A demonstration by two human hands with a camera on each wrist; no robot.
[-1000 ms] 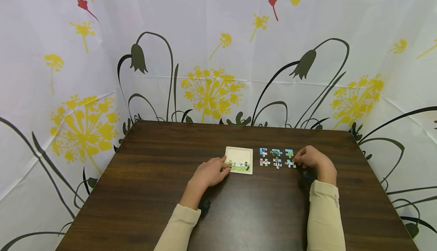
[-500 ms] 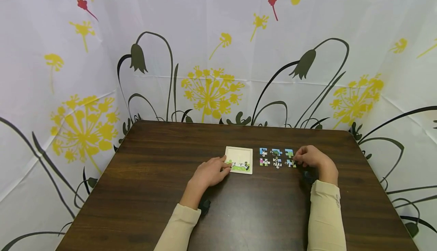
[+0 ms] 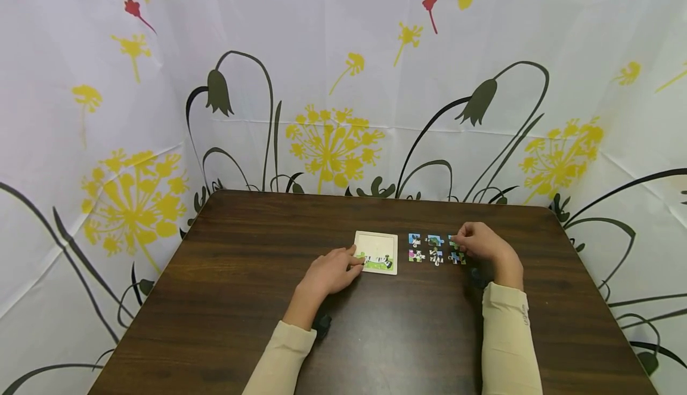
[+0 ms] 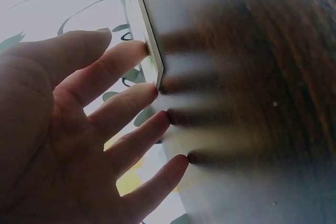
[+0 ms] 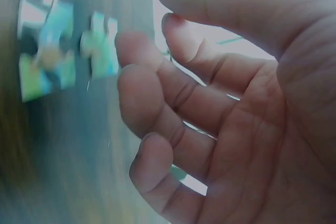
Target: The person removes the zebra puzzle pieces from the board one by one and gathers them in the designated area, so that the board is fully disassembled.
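My left hand [image 3: 330,271] touches the lower left corner of a pale square puzzle tray [image 3: 377,243], fingers stretched out; in the left wrist view two fingertips meet the tray's edge [image 4: 149,30]. Along the tray's lower part runs a green strip with a black-and-white animal picture. My right hand [image 3: 487,246] is over the upper right jigsaw piece [image 3: 453,244], whose right part its fingers hide. In the right wrist view its fingers [image 5: 140,95] are loosely bent, with nothing visible between thumb and forefinger. Just below lies the lower right jigsaw piece [image 3: 457,258].
Several more jigsaw pieces lie in two rows between tray and right hand, among them a blue-topped one [image 3: 414,240] and a pink-marked one [image 3: 415,256]. The dark wooden table [image 3: 236,299] ends at a flower-printed curtain [image 3: 333,55].
My right hand has moved left and away from me, from beside the lower right piece to over the upper right one. The left hand and the tray stay put.
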